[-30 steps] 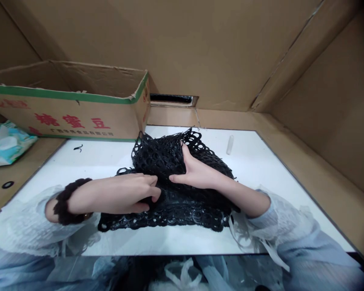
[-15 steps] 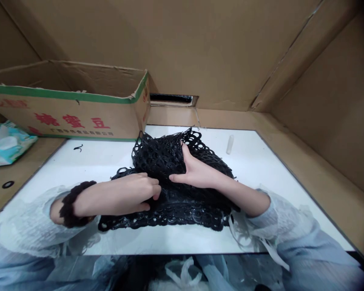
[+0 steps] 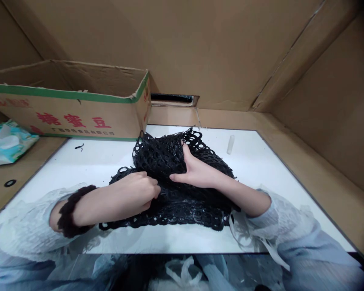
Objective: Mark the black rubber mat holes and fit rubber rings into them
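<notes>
A black sheet of rubbery mesh [image 3: 182, 214], full of round holes, lies folded in a heap in front of me. My right hand [image 3: 197, 167] holds back its raised upper fold, thumb and forefinger apart and the other fingers hidden by the mesh. My left hand [image 3: 136, 192] is closed, knuckles up, over the left middle of the lower layer. Its fingertips are turned under, so what they pinch is hidden. A dark fuzzy band [image 3: 73, 212] circles my left wrist.
A cardboard box [image 3: 91, 117] with a green rim stands at the back left, beside a tissue pack [image 3: 10, 143]. On the white board [image 3: 273, 173] lie a small clear tube [image 3: 230, 144] and a black scrap [image 3: 79, 148]. A black ring [image 3: 10, 183] lies at left. Cardboard walls surround the board.
My left hand has curled tighter and rolled over, so its thumb has gone from sight. My right hand and the mesh stay about where they were.
</notes>
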The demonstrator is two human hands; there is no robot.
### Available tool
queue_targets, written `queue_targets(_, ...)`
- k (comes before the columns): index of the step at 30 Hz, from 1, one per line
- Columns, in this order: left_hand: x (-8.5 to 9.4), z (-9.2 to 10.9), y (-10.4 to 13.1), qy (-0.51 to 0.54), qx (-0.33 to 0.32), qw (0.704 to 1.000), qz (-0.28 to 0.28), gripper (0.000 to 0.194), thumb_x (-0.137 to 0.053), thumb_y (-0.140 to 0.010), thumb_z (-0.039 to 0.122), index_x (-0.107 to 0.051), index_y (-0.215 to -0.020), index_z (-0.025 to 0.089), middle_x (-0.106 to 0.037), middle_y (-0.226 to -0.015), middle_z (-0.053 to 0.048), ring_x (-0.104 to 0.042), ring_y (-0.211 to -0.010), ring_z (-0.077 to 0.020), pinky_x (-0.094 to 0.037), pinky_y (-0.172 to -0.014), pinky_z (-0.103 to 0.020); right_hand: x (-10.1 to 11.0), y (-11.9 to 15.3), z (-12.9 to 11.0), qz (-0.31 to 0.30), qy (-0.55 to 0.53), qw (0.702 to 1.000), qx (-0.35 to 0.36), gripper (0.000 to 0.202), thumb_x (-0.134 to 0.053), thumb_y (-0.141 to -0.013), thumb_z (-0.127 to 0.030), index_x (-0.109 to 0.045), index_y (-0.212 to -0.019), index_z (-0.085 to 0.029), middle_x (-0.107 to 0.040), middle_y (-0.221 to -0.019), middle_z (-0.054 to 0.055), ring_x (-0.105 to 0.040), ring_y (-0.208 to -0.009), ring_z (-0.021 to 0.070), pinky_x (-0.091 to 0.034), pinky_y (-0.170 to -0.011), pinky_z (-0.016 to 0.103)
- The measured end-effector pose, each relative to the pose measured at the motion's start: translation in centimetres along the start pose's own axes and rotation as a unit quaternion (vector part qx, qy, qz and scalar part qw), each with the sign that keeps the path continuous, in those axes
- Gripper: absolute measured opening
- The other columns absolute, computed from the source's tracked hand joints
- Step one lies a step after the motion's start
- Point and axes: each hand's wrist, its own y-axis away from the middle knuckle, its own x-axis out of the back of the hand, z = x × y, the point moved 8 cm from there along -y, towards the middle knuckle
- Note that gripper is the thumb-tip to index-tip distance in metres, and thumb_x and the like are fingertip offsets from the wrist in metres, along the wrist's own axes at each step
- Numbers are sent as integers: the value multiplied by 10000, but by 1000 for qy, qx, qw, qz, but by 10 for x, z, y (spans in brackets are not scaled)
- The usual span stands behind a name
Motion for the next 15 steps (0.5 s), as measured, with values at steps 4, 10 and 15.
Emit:
queue_targets(4, 4, 0, 2, 15, -17, 1000, -2, 124, -469, -736, 89, -527, -798, 179, -559, -803, -24, -527, -708, -166, -386, -660, -280, 1, 0, 0, 0, -8, 1000, -3, 1072, -612, -711, -310, 195, -1380, -88, -389, -1330, 188, -470, -1155, 267, -383, -976, 419)
queue_targets(10, -1, -7, 2, 108, -34, 990, -84, 127, -543, -791, 293, -497, -831, 181, -525, -824, -19, -502, -735, -155, -391, -627, -240, 0, 1, -2, -3, -6, 1000, -6, 1070, -609, -715, -305, 199, -1377, -72, -401, -1317, 199, -463, -1161, 272, -382, -977, 421)
queue_targets(15, 3, -12, 3, 91, -23, 994, -57, 42, -487, -793, 168, -464, -825, 183, -512, -845, -23, -484, -733, -149, -369, -604, -231, -1, 1, -1, -9, -18, 1000, -2, 1076, -608, -723, -295, 224, -1368, -75, -395, -1321, 195, -462, -1163, 260, -372, -988, 419)
